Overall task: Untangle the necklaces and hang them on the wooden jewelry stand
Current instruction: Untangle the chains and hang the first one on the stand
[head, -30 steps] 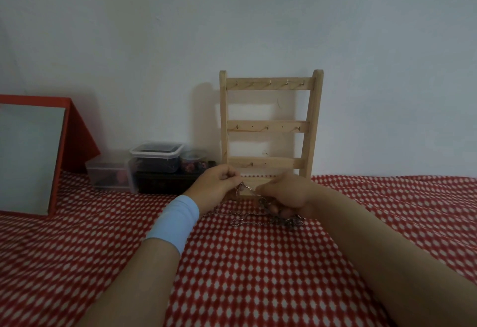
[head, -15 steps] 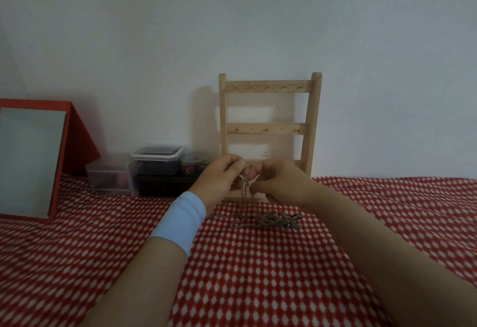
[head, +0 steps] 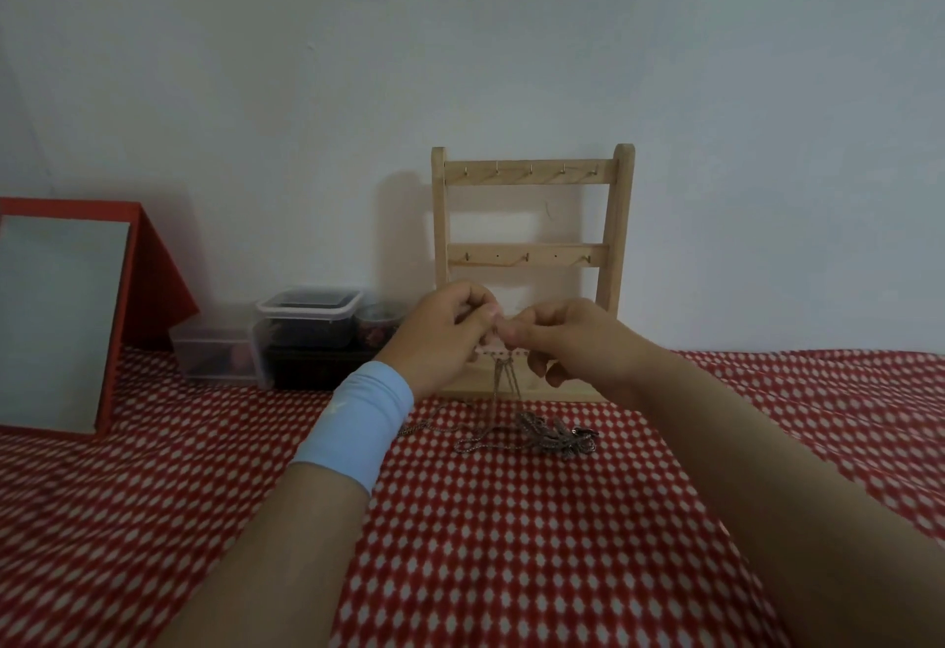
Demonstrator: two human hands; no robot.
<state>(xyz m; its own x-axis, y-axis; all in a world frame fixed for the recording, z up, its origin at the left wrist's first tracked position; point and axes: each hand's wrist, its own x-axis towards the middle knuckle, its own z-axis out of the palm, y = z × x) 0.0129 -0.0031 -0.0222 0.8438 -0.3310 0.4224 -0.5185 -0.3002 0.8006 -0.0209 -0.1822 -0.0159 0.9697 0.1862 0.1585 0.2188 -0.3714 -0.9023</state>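
Pale wall behind, red checked cloth (head: 511,545) below. Both hands are up in front of the stand (head: 532,171), fingertips nearly meeting. The left hand (head: 440,335) and right hand (head: 578,340) each pinch the fine chains (head: 503,376) between thumb and curled fingers. The chains drop straight to the tangle (head: 555,437), which lies on the cloth just before the stand's base. Count: 2 hands, 1 tangle, 2 rails in view, 5 hooks on the top one. 1 blue wristband (head: 358,422) on the left wrist. 1 red-framed mirror (head: 56,320) and 3 tubs (head: 307,320) sit left. Against 1 second ago, the hands are higher off the cloth and the chains are drawn up.
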